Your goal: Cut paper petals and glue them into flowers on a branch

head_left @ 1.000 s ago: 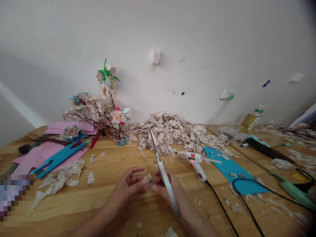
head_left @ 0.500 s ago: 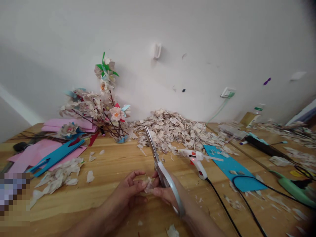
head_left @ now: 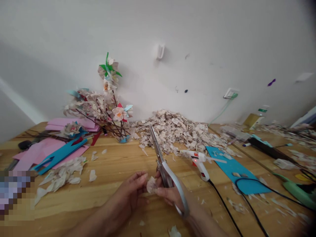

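My right hand [head_left: 170,194] holds a pair of scissors [head_left: 158,148] with long metal blades pointing up and away and grey-white handles. Between its thumb and fingers it also pinches a small pale petal piece [head_left: 151,185]. Just left of that piece is my left hand [head_left: 130,191], its thumb and fingertips drawn together; whether anything is between them is too small to tell. Beyond the blade tips lies a large heap of dry pale petals [head_left: 177,128]. A white glue gun [head_left: 198,161] with a red light rests to the right of the scissors.
Flowers on twigs [head_left: 98,105] stand in a small glass dish [head_left: 123,139] at the back left. Pink paper [head_left: 46,149] and cut blue paper [head_left: 61,154] lie at left. Blue sheet [head_left: 237,172], black cable [head_left: 224,207] and green tool [head_left: 298,194] are at right.
The view has shifted slightly, so things appear a little further right. The petal piece shows more fully in my right fingers, and my left fingertips have drawn back from it.
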A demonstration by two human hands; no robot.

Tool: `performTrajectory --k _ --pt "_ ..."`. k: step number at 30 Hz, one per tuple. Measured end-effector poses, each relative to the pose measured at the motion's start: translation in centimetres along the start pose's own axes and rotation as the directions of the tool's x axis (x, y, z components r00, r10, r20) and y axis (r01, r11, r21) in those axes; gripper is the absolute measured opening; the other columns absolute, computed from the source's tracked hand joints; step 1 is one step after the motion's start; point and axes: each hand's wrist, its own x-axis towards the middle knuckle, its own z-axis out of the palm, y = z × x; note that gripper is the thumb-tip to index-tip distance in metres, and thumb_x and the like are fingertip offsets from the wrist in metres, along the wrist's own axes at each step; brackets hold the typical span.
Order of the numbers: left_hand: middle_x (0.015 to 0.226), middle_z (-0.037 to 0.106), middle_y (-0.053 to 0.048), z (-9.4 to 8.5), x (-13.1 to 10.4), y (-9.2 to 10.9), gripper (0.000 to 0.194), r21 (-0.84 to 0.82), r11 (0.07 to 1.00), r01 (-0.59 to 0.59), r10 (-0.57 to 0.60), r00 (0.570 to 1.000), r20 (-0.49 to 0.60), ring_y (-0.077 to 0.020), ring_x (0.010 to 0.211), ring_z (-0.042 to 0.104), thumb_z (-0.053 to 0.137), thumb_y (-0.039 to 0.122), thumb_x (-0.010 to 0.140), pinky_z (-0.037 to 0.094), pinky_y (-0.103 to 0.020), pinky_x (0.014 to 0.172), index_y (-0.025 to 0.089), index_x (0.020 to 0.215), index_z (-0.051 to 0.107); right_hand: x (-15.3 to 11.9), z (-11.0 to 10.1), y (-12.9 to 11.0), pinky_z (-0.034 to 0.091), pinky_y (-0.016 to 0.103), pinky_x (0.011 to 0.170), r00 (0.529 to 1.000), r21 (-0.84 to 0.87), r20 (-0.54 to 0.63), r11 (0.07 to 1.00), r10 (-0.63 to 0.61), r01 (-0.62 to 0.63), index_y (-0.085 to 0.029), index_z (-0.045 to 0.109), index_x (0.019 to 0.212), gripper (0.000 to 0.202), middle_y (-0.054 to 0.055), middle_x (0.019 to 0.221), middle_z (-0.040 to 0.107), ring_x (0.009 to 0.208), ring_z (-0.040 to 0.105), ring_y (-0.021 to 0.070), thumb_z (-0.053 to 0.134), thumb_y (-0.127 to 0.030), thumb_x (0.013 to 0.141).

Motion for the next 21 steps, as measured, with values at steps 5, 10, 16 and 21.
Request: performTrajectory --k 5,10,16,21 --pt "0.079 0.071 -0.003 -0.29 0.32 -0.26 0.038 -0.022 1.0 -0.003 0.002 0.997 -0.077 -0.0111 0.065 0.065 0.069 0.011 0.068 0.048 -0.02 0.054 0.017 0.099 0.049 0.01 0.13 -0.3 0.016 0.015 0.028 1.0 0.021 -0.004 1.0 0.007 -0.007 -0.019 0.049 0.08 0.061 -0.011 0.052 0.053 0.032 0.032 0.0004 0.081 -0.05 0.038" --pt "0.079 0.071 -0.002 0.01 0.21 -0.21 0.031 -0.095 0.995 0.009 -0.016 0.997 -0.077 -0.01 0.067 0.065 0.067 0.009 0.07 0.049 -0.019 0.054 0.017 0.093 0.05 -0.11 0.13 -0.36 0.018 0.016 0.028 1.0 0.031 -0.02 0.999 -0.011 0.012 -0.019 0.05 0.082 0.057 -0.01 0.054 0.053 0.03 0.03 0.0 0.081 -0.048 0.044" --pt "0.079 0.071 0.0 0.39 -0.3 -0.23 0.022 -0.123 0.991 0.051 -0.06 0.996 -0.07 -0.0073 0.066 0.065 0.064 0.009 0.074 0.049 -0.017 0.054 0.017 0.09 0.052 -0.27 0.08 -0.5 0.02 0.016 0.029 0.998 0.028 -0.013 0.998 -0.059 0.06 -0.02 0.05 0.083 0.053 -0.009 0.056 0.052 0.032 0.032 0.0013 0.08 -0.045 0.047" --pt "0.074 0.069 0.002 0.23 -0.18 -0.02 0.024 -0.121 0.992 0.026 -0.041 0.992 -0.121 -0.0066 0.063 0.064 0.065 0.01 0.073 0.048 -0.016 0.053 0.018 0.091 0.052 -0.34 0.18 -0.82 0.019 0.017 0.029 0.998 0.057 -0.002 0.996 -0.063 0.063 -0.02 0.051 0.081 0.056 -0.009 0.056 0.052 0.031 0.031 0.0011 0.081 -0.047 0.042"
